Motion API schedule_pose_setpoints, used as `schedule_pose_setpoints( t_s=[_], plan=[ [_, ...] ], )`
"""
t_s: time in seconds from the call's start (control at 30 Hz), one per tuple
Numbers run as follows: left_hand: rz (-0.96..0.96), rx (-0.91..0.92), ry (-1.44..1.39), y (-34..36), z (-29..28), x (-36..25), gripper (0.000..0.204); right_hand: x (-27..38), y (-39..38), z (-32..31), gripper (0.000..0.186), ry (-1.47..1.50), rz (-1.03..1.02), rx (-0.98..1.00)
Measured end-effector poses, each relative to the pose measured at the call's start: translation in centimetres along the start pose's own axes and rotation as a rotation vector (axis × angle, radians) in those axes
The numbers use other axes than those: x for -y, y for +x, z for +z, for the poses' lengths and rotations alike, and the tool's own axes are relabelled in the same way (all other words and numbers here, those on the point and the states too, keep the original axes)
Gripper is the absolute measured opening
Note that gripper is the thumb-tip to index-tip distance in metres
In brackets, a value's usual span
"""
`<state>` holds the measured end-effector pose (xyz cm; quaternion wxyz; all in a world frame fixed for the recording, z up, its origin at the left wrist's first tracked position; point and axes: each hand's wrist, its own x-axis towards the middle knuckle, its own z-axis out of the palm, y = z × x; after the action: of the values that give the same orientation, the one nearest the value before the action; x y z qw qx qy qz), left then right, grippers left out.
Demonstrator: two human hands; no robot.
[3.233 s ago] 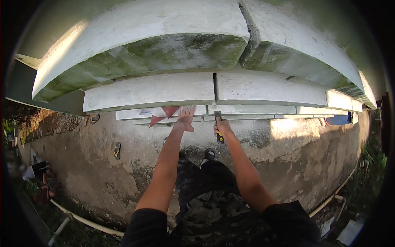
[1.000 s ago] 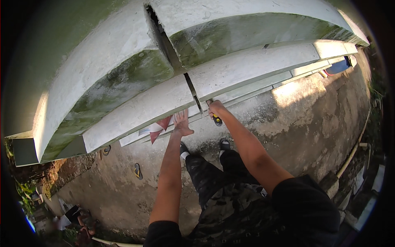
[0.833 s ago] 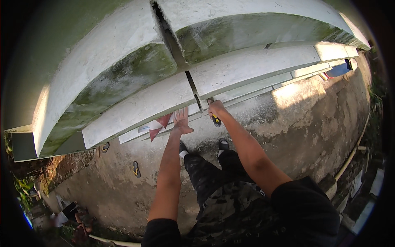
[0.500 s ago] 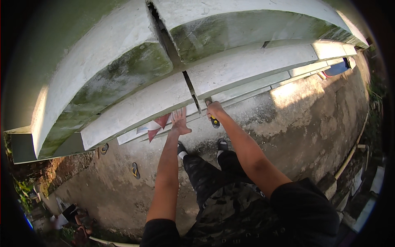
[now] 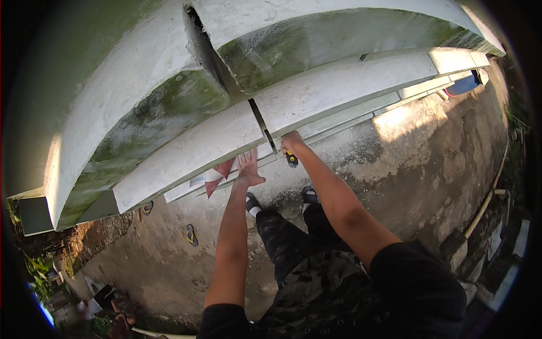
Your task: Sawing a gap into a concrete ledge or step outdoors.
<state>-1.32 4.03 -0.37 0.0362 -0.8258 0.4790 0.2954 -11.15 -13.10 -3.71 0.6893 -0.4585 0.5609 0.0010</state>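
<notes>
Under the rim of a white concrete ledge (image 5: 350,90) with a dark vertical gap, my left hand (image 5: 248,168) lies open against a lower pale strip (image 5: 175,193), fingers stretched out. Just left of it is a red-and-white sheet or scrap (image 5: 212,186). My right hand (image 5: 293,144), right of the gap, is closed on a tool with a black-and-yellow handle (image 5: 291,160); the tool's working end is hidden by my hand and the ledge.
A thicker moss-stained ledge (image 5: 135,135) overhangs above. My sandalled feet stand on stained concrete ground (image 5: 395,186). A loose flip-flop (image 5: 191,235) lies left. Pale pipes (image 5: 480,220) run along the planted right edge. A blue object (image 5: 463,86) sits far right; lower-left shapes are blurred.
Since the oldest frame the view has tilted, the ledges now rising to the right. My right hand has pushed up toward the ledge, covering more of the tool. My left hand stays flat.
</notes>
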Motion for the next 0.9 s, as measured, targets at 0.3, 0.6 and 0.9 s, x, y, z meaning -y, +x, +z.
schedule_pose_setpoints(
  t_s=[0.3,0.6,0.9],
  plan=[
    [-0.008,-0.003,0.009,-0.3,0.3,1.0,0.124,0.5,-3.4,-0.1,0.016,0.093,0.085,-0.024],
    [-0.019,-0.007,-0.012,-0.5,0.5,1.0,0.123,0.4,-4.5,0.2,0.033,-0.005,0.064,-0.100],
    [-0.018,-0.030,0.004,-0.2,0.9,1.2,0.122,0.4,-5.4,0.3,0.038,-0.017,0.081,-0.046]
  ],
)
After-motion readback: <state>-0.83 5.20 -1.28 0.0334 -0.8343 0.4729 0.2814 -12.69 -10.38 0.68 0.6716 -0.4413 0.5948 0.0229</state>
